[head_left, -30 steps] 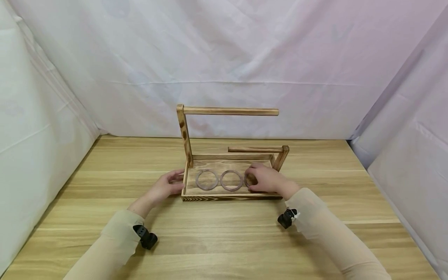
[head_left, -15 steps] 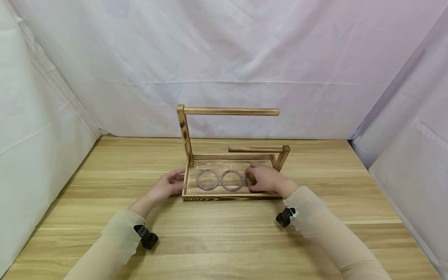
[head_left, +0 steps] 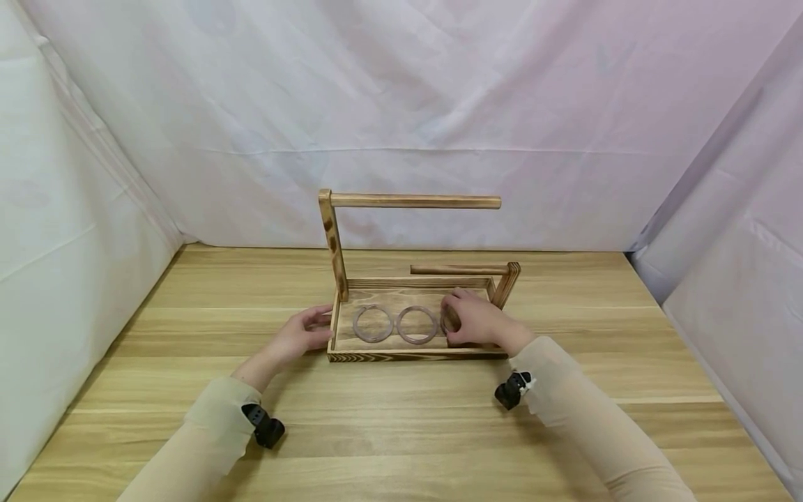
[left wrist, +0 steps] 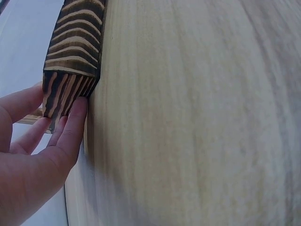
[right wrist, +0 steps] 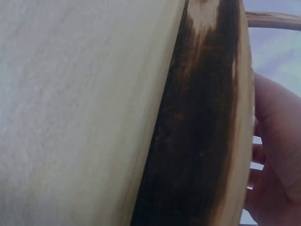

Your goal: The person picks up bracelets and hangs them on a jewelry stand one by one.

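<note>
A wooden tray [head_left: 417, 356] holds clear rings in a row: a left ring [head_left: 373, 340], a middle ring [head_left: 417, 341] and a right ring [head_left: 443, 322], partly hidden. My right hand [head_left: 479, 321] reaches into the tray, thumb and fingers curled round the right ring. In the right wrist view, the dark front wall [right wrist: 193, 117] hides part of the right hand [right wrist: 282, 136] and the ring. My left hand [head_left: 300, 335] touches the left end wall with relaxed fingers. The left wrist view has the left hand [left wrist: 44, 160] with fingertips against the striped tray corner [left wrist: 73, 56].
From the tray's left end rises a tall post [head_left: 334, 244] bearing a long horizontal rod [head_left: 414, 201]. A shorter post [head_left: 505, 284] at the right end carries a lower rod [head_left: 458, 269] pointing left. Behind the wooden table [head_left: 376, 432] hangs a pale cloth [head_left: 401, 90].
The right hand's far fingers have shifted slightly toward the back of the tray. The left hand, the tray and the rings look the same, apart from a small camera shift.
</note>
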{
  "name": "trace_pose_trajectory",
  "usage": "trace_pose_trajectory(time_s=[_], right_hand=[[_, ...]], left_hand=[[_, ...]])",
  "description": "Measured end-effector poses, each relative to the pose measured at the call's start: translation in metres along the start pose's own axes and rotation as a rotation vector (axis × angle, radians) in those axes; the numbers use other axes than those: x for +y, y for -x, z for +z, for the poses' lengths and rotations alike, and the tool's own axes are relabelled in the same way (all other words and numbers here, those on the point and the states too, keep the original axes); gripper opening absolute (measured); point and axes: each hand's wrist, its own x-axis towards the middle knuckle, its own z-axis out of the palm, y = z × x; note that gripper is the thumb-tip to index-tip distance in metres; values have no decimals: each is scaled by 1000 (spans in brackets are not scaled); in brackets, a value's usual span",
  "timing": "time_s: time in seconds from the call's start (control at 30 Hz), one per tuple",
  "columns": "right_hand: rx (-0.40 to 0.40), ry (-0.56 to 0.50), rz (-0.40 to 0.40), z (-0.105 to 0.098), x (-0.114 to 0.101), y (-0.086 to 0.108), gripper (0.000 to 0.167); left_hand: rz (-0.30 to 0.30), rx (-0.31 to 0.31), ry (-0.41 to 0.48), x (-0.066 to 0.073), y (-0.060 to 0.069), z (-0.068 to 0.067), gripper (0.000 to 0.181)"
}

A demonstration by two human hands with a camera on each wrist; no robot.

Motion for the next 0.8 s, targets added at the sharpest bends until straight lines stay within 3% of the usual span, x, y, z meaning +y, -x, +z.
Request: trace_pose_trajectory(time_s=[0.33,0.8], right_hand=[[39,-101,-20,-7,-1,7,48],[68,-197,-106,-18,-9,19,49]], left_hand=[[-3,-3,4,1,1,1,59],[-3,-3,-7,1,0,0,60]])
